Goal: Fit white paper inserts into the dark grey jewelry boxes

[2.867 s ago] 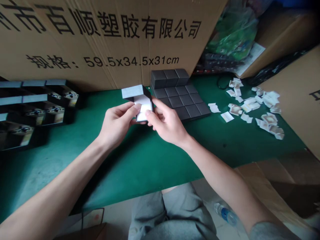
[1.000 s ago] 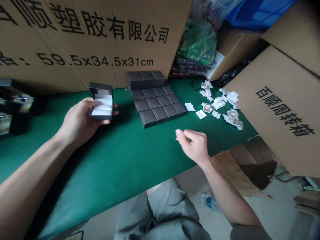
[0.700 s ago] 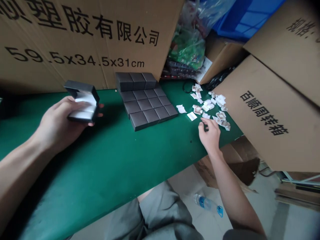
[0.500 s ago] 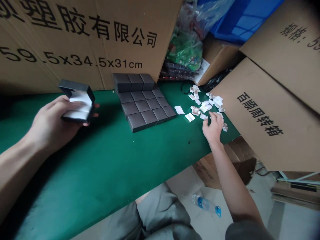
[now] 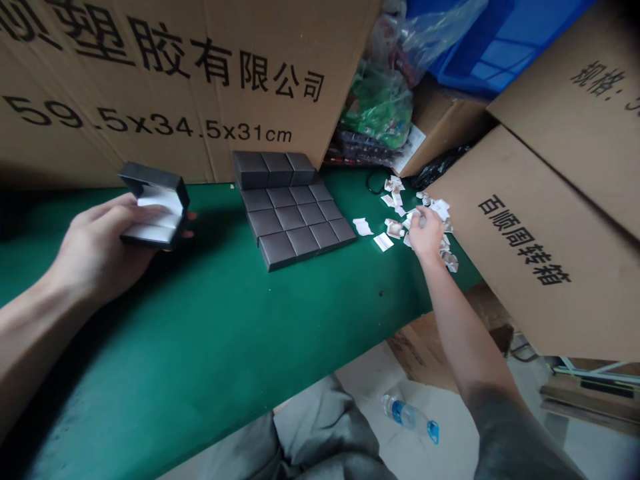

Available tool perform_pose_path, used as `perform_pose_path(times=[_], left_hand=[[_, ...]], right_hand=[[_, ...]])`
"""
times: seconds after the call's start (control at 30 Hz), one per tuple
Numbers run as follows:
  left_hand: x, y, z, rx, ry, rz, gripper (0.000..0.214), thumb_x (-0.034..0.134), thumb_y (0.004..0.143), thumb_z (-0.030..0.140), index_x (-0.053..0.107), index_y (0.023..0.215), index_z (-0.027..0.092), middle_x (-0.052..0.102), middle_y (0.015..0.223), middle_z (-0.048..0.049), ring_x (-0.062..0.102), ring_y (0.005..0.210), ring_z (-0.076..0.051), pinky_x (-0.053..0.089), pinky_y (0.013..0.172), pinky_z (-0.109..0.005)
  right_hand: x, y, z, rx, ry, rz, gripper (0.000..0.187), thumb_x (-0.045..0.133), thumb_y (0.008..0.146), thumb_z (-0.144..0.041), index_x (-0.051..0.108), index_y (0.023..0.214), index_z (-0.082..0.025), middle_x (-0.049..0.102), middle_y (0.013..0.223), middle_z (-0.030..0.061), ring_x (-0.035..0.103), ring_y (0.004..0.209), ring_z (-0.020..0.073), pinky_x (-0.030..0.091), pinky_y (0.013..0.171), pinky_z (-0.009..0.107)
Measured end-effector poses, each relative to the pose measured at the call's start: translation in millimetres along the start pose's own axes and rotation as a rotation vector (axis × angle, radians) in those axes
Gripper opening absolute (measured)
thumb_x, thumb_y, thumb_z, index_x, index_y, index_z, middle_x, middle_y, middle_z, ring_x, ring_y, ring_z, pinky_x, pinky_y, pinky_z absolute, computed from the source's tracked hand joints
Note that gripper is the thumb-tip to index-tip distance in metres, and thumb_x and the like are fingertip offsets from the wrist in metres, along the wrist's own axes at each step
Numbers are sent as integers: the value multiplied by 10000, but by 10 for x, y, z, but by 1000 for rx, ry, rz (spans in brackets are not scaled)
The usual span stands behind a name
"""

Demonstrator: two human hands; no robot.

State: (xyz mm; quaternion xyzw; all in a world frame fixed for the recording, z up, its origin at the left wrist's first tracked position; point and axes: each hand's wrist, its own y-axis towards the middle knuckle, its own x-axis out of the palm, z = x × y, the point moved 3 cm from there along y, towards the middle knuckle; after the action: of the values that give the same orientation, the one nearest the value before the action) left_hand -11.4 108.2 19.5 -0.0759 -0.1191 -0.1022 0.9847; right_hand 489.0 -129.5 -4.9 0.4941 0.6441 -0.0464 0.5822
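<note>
My left hand (image 5: 107, 243) is closed around a small black jewelry box (image 5: 155, 175), held above the table at the left. Its hinged lid stands up, and a white lining shows inside, with my thumb lying on it. Toward the right, my right hand (image 5: 426, 232) is down among small folded white paper pieces (image 5: 384, 241). Its fingers are bent together at the pile; whether a piece is between the fingertips is hidden. Between my hands, closed dark boxes (image 5: 277, 250) sit in tight rows, with several more stacked on the back row.
A large printed cardboard box (image 5: 210, 153) stands behind the green table (image 5: 210, 347). Another carton (image 5: 530, 233) borders the right side. Plastic bags (image 5: 383, 107) and a blue crate (image 5: 515, 47) are at the back right. A water bottle (image 5: 407, 417) lies on the floor.
My right hand has moved slightly up and left, deeper into the white pieces, and its fingers have drawn together. My left hand still holds the opened box. The view has shifted a little.
</note>
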Motion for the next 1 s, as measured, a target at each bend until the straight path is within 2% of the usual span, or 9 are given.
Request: perform_pose_path(times=[0.07, 0.13, 0.27, 0.4, 0.57, 0.67, 0.83, 0.93, 1.0], left_hand=[[-14, 8, 1, 15, 16, -22, 86, 656, 659, 91, 691, 722, 138, 753, 788, -58, 704, 761, -206, 599, 620, -315], [-30, 4, 3, 22, 46, -44, 67, 638, 741, 74, 679, 766, 121, 741, 809, -62, 725, 831, -214, 574, 590, -325], [-62, -21, -14, -7, 102, -128, 213, 416, 995, 22, 621, 943, 49, 723, 942, -55, 718, 1123, -262, 422, 594, -339], [-102, -9, -44, 0, 122, -160, 266, 375, 1018, 42, 635, 963, 55, 743, 910, -21, 754, 1041, -231, 388, 558, -345], [-101, 5, -41, 13, 113, -162, 259, 385, 1016, 37, 636, 955, 59, 758, 910, -13, 761, 1040, -229, 395, 550, -339], [-104, 2, -40, -2, 117, -160, 237, 413, 1011, 48, 645, 960, 55, 755, 898, -9, 757, 1031, -221, 417, 576, -357], [-127, 37, -75, 14, 80, -170, 235, 442, 978, 73, 675, 953, 60, 766, 912, -19, 745, 893, -163, 456, 601, -362], [-133, 70, -75, 22, 24, -119, 110, 627, 798, 113, 718, 855, 88, 784, 873, -69, 730, 785, -172, 577, 621, -326], [-119, 72, -61, 1, 11, -122, 171, 688, 708, 129, 737, 871, 106, 782, 857, -87, 721, 764, -185, 608, 629, -283]], right_hand=[[110, 207, -84, 11, 23, -54, 420, 468, 949, -306, 692, 1260, -134, 727, 1286, 173, 651, 1227, 280, 447, 1157, 451], [228, 396, -139, 41, 40, -107, 405, 514, 935, -307, 698, 1248, -127, 741, 1252, 179, 668, 1190, 282, 471, 1123, 446], [415, 630, -163, 124, 56, -192, 366, 576, 905, -286, 713, 1209, -137, 773, 1126, 155, 677, 1134, 286, 486, 1086, 462], [493, 676, -171, 180, 76, -224, 352, 683, 810, -231, 729, 1156, -184, 777, 966, 84, 685, 1051, 267, 495, 1059, 429], [453, 653, -239, 177, 138, -175, 517, 769, 693, -203, 714, 1203, -143, 728, 1045, 89, 678, 1004, 265, 534, 991, 422], [377, 623, -340, 152, 202, -123, 459, 723, 708, -184, 726, 1166, -144, 703, 1009, 66, 673, 960, 235, 541, 989, 409], [251, 465, -732, 122, 373, -52, 376, 578, 880, -271, 665, 1225, -149, 692, 973, 63, 686, 839, 171, 590, 842, 323], [169, 292, -1137, 57, 686, -72, 284, 590, 908, -301, 649, 1166, -198, 706, 1005, 67, 710, 895, 176, 612, 837, 320], [91, 147, -1482, -60, 876, -157, 311, 608, 931, -338, 623, 1229, -253, 711, 1014, 50, 715, 929, 184, 626, 834, 336]])
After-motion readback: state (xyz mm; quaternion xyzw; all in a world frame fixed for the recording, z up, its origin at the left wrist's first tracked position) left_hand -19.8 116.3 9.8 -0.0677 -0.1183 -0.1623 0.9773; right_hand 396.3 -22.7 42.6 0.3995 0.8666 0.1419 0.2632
